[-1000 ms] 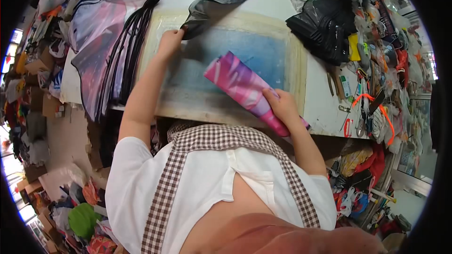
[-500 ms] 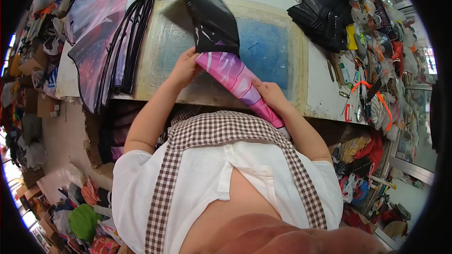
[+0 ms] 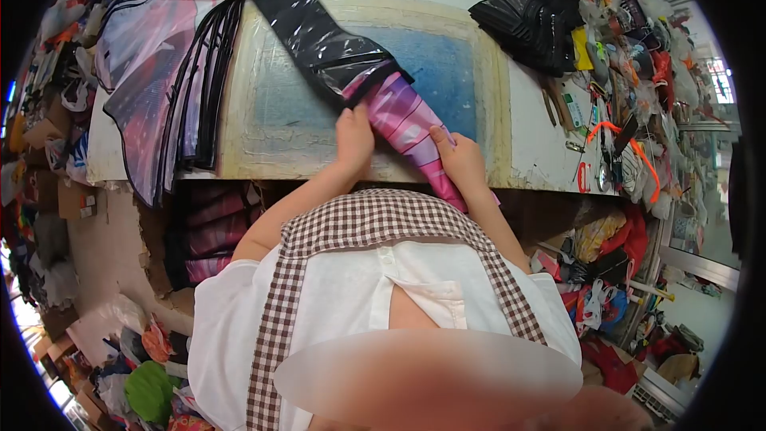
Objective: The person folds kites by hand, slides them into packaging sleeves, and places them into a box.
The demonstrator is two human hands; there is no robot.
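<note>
A rolled pink and purple fabric bundle (image 3: pixel 403 116) lies slantwise over the near part of the blue-centred board (image 3: pixel 447 64). Its upper end is inside the mouth of a shiny black plastic bag (image 3: pixel 319 44), which stretches to the upper left. My left hand (image 3: pixel 354 137) is closed on the bag's edge where it meets the bundle. Lower down, my right hand (image 3: pixel 460 161) is wrapped round the bundle's right side, thumb on top.
Pink-grey printed fabric with black straps (image 3: pixel 159 72) covers the table's left. A stack of black plastic bags (image 3: pixel 535 20) sits at the back right. Scissors with a red handle (image 3: pixel 582 175), an orange cord (image 3: pixel 638 152) and other tools lie at the right edge.
The black bag has swung over, opened out, and now covers the bundle's upper end. My left hand has moved right and down to the bag's mouth. My right hand has stayed on the bundle.
</note>
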